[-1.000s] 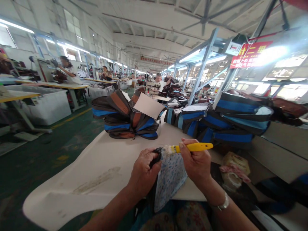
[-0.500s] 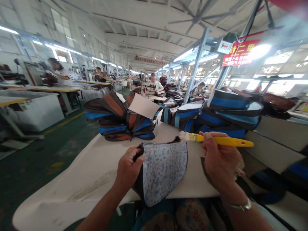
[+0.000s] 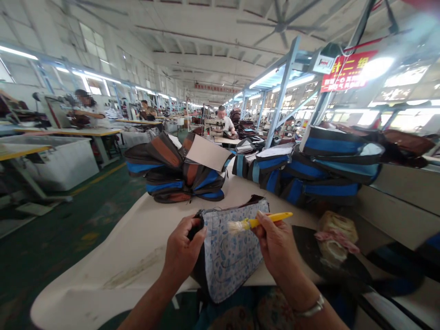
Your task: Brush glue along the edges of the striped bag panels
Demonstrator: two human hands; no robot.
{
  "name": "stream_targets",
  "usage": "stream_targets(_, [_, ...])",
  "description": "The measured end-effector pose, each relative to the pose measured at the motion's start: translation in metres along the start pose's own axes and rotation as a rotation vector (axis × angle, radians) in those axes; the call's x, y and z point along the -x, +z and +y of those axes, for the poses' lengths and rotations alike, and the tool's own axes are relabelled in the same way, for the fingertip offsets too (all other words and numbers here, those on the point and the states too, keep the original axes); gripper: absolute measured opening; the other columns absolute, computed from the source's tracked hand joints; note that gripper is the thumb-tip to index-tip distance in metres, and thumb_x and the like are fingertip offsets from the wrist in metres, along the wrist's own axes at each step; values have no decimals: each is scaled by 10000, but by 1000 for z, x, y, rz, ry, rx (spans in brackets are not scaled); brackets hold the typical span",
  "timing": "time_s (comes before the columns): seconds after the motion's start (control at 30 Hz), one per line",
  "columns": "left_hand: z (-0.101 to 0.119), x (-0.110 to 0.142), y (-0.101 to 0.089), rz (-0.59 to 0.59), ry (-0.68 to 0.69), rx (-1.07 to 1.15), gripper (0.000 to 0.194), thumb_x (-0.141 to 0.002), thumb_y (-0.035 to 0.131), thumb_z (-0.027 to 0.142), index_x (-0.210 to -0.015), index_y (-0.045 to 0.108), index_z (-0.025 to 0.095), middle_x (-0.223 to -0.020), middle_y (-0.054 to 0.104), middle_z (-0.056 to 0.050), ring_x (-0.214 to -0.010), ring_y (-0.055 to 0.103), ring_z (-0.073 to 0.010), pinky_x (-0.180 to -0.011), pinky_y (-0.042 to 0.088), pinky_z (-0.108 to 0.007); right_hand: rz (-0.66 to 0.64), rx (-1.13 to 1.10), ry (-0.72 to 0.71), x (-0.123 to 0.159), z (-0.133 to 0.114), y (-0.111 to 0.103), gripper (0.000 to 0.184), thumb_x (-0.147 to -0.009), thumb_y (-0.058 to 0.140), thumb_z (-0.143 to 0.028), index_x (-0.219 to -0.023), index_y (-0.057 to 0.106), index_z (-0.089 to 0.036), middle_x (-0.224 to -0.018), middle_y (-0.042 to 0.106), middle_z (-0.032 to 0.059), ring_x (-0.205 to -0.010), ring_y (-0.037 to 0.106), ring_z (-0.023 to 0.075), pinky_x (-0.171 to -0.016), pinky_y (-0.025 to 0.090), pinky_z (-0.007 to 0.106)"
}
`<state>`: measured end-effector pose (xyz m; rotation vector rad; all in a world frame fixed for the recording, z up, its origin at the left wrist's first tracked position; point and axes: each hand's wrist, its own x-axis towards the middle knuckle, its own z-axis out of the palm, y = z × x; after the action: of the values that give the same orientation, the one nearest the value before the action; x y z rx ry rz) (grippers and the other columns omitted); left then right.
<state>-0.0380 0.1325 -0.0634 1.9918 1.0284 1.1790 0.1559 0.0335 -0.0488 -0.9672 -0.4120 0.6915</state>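
Observation:
My left hand (image 3: 184, 250) grips the dark upper-left edge of a fabric bag piece (image 3: 228, 263), whose blue-and-white patterned lining faces me. The piece hangs partly over the near edge of the pale work table (image 3: 137, 238). In my right hand (image 3: 277, 243), closed round its yellow handle, is a paintbrush (image 3: 254, 222). Its pale bristles point left and lie over the upper part of the lining; whether they touch it I cannot tell. Right of that hand stands a glue-stained plastic container (image 3: 337, 233) with a pink cloth tied round it.
Stacked black, blue and brown bag pieces (image 3: 178, 176) lie at the table's back left. More blue-striped pieces (image 3: 319, 165) are piled at the back right. A white bin (image 3: 65, 160) stands on the green floor at left. Co-workers (image 3: 225, 121) sit at machines farther off.
My right hand has moved left and down, bringing the paintbrush from beyond the bag piece's upper right corner to over its lining. The container has come into view. My left hand keeps its grip.

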Motion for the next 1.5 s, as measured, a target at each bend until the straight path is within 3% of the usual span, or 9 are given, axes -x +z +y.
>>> stream_targets(0.2, [3,8,-1,-16,12,5,225,-862,578,362,-980,673,197,-1080,704,-53,-963,665,-217,-895,500,-320,-22,187,-150,-14,18,25,382,-757,771,-521,-790,607,-177,-531,518,-52,-399,381,78,-362,276,195])
stream_targets(0.43, [-1,13,-2,-27,36,14,232,-878,569,354,-1009,677,196,-1130,689,-59,-1009,654,-218,-925,494,-317,106,295,-269,-55,19,10,373,-756,756,-522,-783,631,-172,-529,557,-41,-410,444,110,-387,332,233])
stream_targets(0.57, [-4,12,-3,-12,18,6,235,-876,575,363,-1011,679,201,-1136,687,-56,-1018,652,-219,-927,492,-318,108,327,-282,-43,15,7,348,-769,763,-500,-782,632,-178,-526,554,-44,-406,446,112,-376,326,232])
stream_targets(0.73, [-3,13,-4,-22,-29,15,254,-877,575,380,-1033,675,206,-1110,702,-50,-977,669,-216,-903,507,-317,74,227,-226,-14,19,20,348,-786,751,-513,-819,615,-194,-523,526,-63,-394,423,101,-363,304,214])
stream_targets(0.83, [-2,16,-4,-23,-1,3,253,-874,576,387,-1017,680,206,-1147,692,-53,-1001,664,-216,-915,506,-311,55,202,-182,-21,28,26,387,-754,767,-535,-781,603,-186,-505,513,-62,-380,390,95,-352,280,214])
stream_targets(1.0, [-2,22,-5,-15,26,-42,256,-873,570,401,-987,689,205,-1166,689,-59,-1023,663,-222,-924,510,-304,106,254,-231,-50,35,19,399,-776,744,-543,-743,610,-169,-531,540,-40,-406,420,99,-372,312,220])
stream_targets(1.3, [-13,26,-7,2,-13,-93,322,-875,559,467,-1036,692,221,-1202,698,-46,-1058,668,-233,-910,529,-294,12,280,-221,-7,44,35,331,-847,697,-505,-772,630,-189,-539,540,-47,-432,443,111,-390,328,220])
stream_targets(1.5, [-27,31,-11,-18,-18,-136,380,-870,564,514,-1098,693,240,-1201,709,-24,-1004,695,-219,-833,556,-256,95,253,-228,-30,48,26,355,-825,713,-495,-703,604,-180,-504,518,-56,-411,428,103,-390,326,219])
